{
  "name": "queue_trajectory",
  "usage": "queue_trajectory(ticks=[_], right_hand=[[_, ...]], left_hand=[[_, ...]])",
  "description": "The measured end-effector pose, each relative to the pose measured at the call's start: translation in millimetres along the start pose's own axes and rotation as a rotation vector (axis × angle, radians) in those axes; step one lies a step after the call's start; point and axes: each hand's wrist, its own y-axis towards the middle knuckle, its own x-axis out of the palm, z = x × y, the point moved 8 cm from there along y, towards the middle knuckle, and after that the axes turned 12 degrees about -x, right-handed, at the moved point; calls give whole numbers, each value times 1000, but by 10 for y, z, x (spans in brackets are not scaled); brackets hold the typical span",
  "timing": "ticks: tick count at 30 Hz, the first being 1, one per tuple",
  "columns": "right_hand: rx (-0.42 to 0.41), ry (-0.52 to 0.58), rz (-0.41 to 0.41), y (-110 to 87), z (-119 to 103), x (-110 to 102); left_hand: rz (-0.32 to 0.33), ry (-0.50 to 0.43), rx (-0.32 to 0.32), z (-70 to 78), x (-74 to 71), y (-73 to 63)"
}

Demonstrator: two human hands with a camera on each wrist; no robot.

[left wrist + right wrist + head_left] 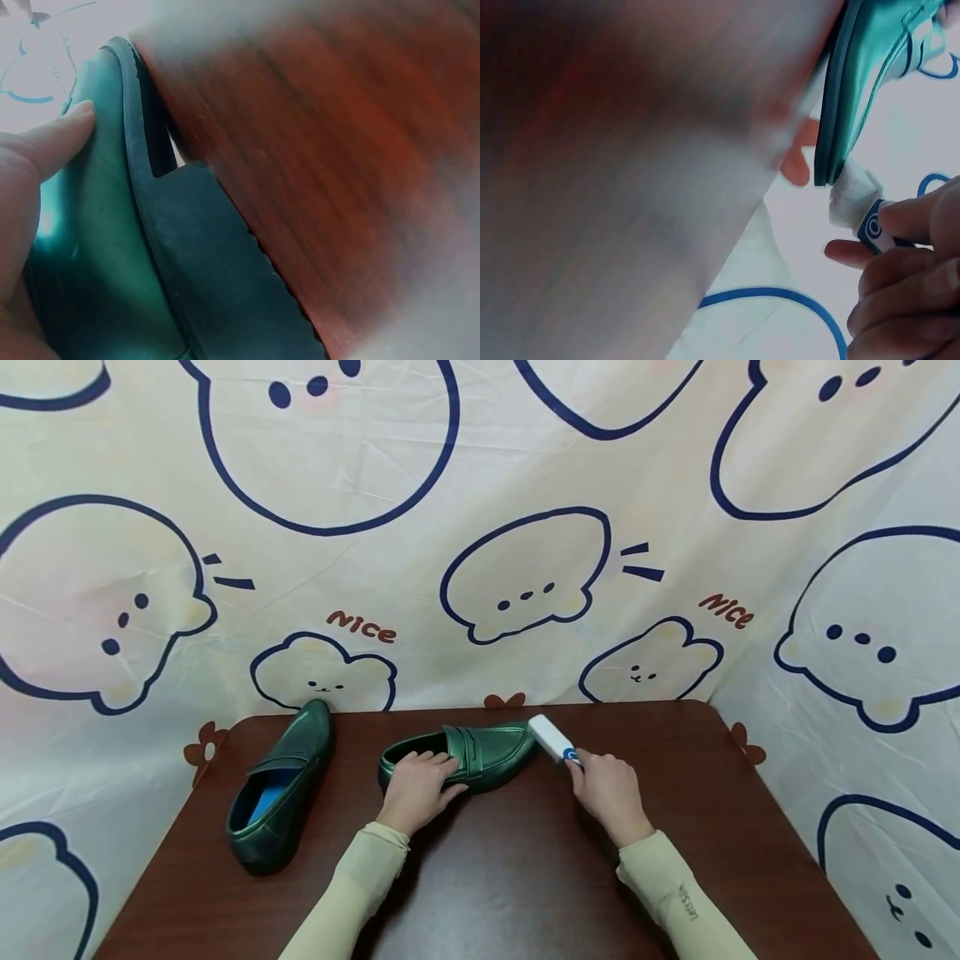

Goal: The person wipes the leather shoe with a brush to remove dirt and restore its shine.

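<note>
Beneath the fingers (438, 764) spreads a brown tabletop (517, 893); beyond them hangs a pale cloth (405, 572) printed with dark-blue cartoon outlines (324, 531).

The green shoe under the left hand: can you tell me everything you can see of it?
The green shoe is a slip-on loafer with a glossy, leather-like upper, a strap across the instep, a seam around the toe and a dark sole with a heel block. It sits upright on the brown table, toe pointing right in the head view. The left hand grips it near the opening; at the toe tip, it meets a white brush-like tool held in the right hand.
</note>
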Motion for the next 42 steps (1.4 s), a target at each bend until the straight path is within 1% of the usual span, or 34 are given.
queue_trajectory(ticks=[3,5,8,12,13,15,17,19,24,27,31,37,39,42], right_hand=[[6,-9,18,-5,12,-47],[-7,18,17,-16,-43,-56],[-71,88,-10,-31,-219,-28],[-179,165,-72,-26,-495,61],[-190,172,-83,-22,-537,84],[-186,166,-97,-12,-563,120],[-160,160,-95,-4,-514,140],[-136,127,-83,4,-411,148],[-70,58,-13,34,-123,106],[-42,34,7,48,-26,75],[-31,24,8,62,20,56],[-22,25,-7,64,10,46],[-20,31,-18,62,-4,46],[-17,52,-32,64,-38,45]], left_hand=[[-2,1,-2,-2,11,-5],[-3,2,-3,-6,17,-7],[2,0,-3,-11,10,-5],[7,-20,-7,-23,-19,5],[2,-23,-9,-25,-17,8],[-10,-25,-11,-24,-4,7],[-20,-23,-9,-16,12,2],[-26,-20,-7,-6,24,-4],[-9,-21,-3,-2,6,-6],[-5,-21,1,3,1,-1],[-3,-21,8,16,4,15],[-3,2,11,21,-5,5],[4,0,18,16,-31,-16],[27,-48,25,-20,-112,-36]])
